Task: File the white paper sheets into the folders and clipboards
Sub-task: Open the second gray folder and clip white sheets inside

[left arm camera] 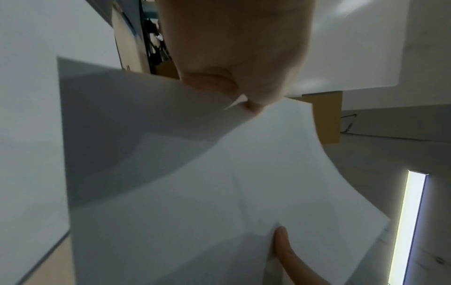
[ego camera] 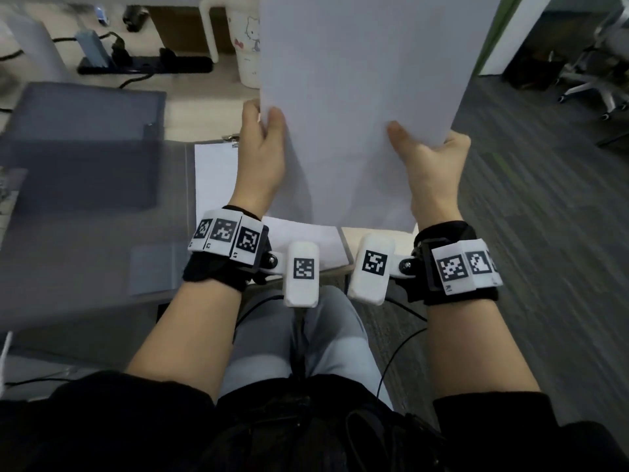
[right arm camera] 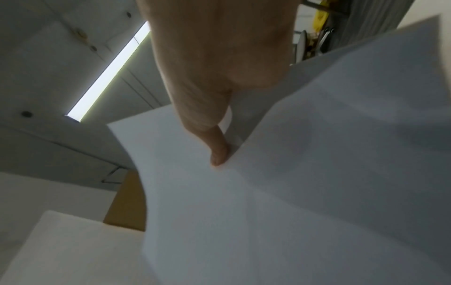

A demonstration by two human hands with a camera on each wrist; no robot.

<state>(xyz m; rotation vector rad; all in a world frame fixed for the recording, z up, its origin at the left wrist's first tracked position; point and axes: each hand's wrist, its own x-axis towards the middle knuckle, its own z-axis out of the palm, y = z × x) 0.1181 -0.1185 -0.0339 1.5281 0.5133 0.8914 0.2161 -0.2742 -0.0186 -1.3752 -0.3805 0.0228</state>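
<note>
A stack of white paper sheets (ego camera: 357, 97) stands upright in the air in front of me, above the table's right end. My left hand (ego camera: 263, 131) pinches its left edge, thumb on the near face. My right hand (ego camera: 418, 144) grips the right edge the same way. The left wrist view shows the sheets (left arm camera: 219, 183) fanned slightly apart at my thumb. In the right wrist view my thumb presses on the sheets (right arm camera: 292, 192). Below them a clipboard (ego camera: 211, 148) with a white sheet lies on the table. A grey folder (ego camera: 85, 148) lies open to the left.
A white cartoon-printed cup (ego camera: 246, 46), a black power strip (ego camera: 146, 64) with cables and a blue box (ego camera: 92, 49) stand at the back of the table. An office chair (ego camera: 595, 69) is on the carpet at the right. My legs are under the table edge.
</note>
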